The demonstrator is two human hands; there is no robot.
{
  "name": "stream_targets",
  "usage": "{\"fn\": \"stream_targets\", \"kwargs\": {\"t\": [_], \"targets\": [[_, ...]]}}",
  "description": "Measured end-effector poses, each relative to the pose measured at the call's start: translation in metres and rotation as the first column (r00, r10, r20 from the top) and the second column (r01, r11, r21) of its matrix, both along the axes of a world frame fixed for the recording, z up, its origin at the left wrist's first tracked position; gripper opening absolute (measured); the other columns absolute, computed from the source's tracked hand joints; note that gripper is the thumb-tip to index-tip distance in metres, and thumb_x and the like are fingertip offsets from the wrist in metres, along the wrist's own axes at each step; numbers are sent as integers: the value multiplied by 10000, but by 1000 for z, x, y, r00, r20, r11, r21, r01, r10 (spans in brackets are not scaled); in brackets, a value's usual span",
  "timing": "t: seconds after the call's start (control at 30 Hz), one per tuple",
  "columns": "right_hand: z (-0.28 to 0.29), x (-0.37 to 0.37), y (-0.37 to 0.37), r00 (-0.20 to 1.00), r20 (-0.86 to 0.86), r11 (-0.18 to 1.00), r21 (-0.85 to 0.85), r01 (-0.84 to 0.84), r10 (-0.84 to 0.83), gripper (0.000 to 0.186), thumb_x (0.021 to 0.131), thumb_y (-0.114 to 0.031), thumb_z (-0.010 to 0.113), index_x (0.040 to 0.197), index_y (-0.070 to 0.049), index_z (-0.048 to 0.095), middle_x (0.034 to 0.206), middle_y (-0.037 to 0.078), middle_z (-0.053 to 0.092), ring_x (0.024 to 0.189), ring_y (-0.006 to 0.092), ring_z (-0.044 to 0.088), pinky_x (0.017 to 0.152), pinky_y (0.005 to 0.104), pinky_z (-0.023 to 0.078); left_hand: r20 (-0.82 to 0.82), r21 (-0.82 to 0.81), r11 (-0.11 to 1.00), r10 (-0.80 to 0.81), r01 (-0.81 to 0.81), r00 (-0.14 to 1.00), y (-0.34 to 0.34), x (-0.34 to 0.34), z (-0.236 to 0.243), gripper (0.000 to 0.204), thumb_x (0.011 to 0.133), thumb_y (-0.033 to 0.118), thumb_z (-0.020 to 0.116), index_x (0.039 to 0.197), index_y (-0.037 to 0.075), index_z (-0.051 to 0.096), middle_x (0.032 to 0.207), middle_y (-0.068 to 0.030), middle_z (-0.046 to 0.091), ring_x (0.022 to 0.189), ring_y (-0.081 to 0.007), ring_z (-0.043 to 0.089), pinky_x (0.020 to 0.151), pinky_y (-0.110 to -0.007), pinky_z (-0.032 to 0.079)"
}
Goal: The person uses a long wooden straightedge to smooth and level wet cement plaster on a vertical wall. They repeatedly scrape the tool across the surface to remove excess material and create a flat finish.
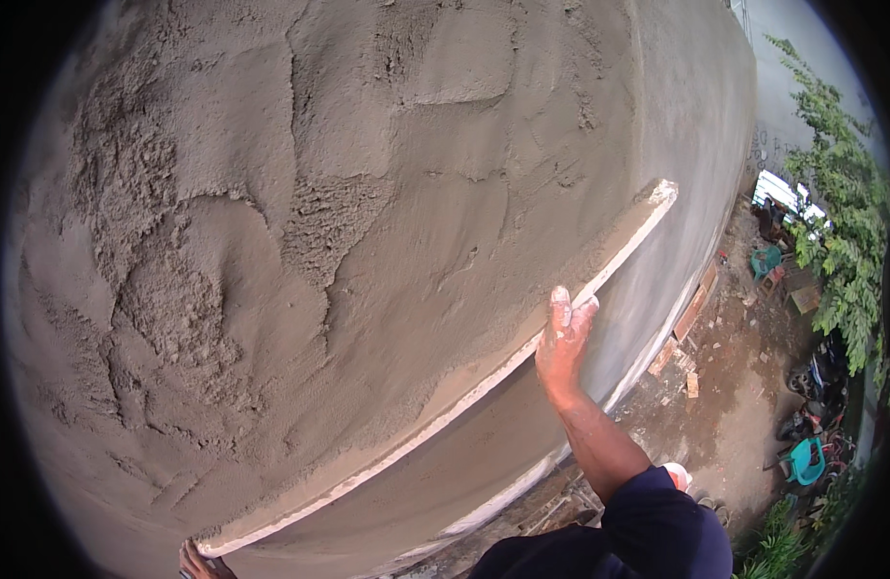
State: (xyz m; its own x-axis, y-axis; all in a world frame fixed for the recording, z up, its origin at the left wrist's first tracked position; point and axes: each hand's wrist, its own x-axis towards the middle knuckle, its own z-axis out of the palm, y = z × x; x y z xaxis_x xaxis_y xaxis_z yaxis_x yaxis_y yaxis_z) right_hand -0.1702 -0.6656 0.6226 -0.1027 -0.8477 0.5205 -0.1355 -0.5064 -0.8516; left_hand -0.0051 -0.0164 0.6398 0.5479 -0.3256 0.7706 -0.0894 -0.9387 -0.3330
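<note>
Dark sleeve: one, blocking ground
Right hand: clamped on one straightedge
Left hand: at its lower end, grip unclear
Teal chairs: two, right

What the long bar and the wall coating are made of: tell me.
Long bar: perhaps wood or metal; its pale edge looks chalky and crusted, so the core is unclear.
Wall coating: probably damp cement plaster, matte and grainy, with torn patches and smoothed streaks.
</note>
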Motion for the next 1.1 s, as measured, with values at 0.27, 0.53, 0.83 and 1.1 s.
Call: {"fn": "stream_targets", "kwargs": {"t": [0.27,0.53,0.83,1.1], "targets": [[114,-42,-101,989,138,993,99,-63,49,692,995,-497,508,1111,183,456,982,343,560,916,392,587,818,476,463,70,-175,958,-220,229,973,-74,-7,-3,441,808,33,710,1237,33,607,1180,-171,619,1070,-364,583,872,-471,477],[137,-33,-78,948,287,979,109,-171,134,680,975,-587,470,1022,90,504,770,167,533,557,285,524,468,412,431,138,-158,918,-344,364,929,-46,9,-3,383,808,78,699,1184,60,626,1128,-124,628,953,-312,600,830,-431,473],[18,43,89,930,-233,879,-451,154,-283,416,1066,-265,396,1349,28,479,1233,352,524,1086,435,550,958,481,422,115,-133,949,-273,287,955,152,85,-44,392,791,36,701,1170,41,598,1161,-146,604,1019,-336,583,884,-450,466],[62,50,100,963,239,992,-47,-117,125,493,1068,-305,366,1361,80,459,1304,243,518,1152,348,533,974,431,430,261,-26,916,-381,401,887,149,115,-14,452,807,69,708,1176,55,448,1162,-192,522,1049,-398,545,900,-510,438]]}}
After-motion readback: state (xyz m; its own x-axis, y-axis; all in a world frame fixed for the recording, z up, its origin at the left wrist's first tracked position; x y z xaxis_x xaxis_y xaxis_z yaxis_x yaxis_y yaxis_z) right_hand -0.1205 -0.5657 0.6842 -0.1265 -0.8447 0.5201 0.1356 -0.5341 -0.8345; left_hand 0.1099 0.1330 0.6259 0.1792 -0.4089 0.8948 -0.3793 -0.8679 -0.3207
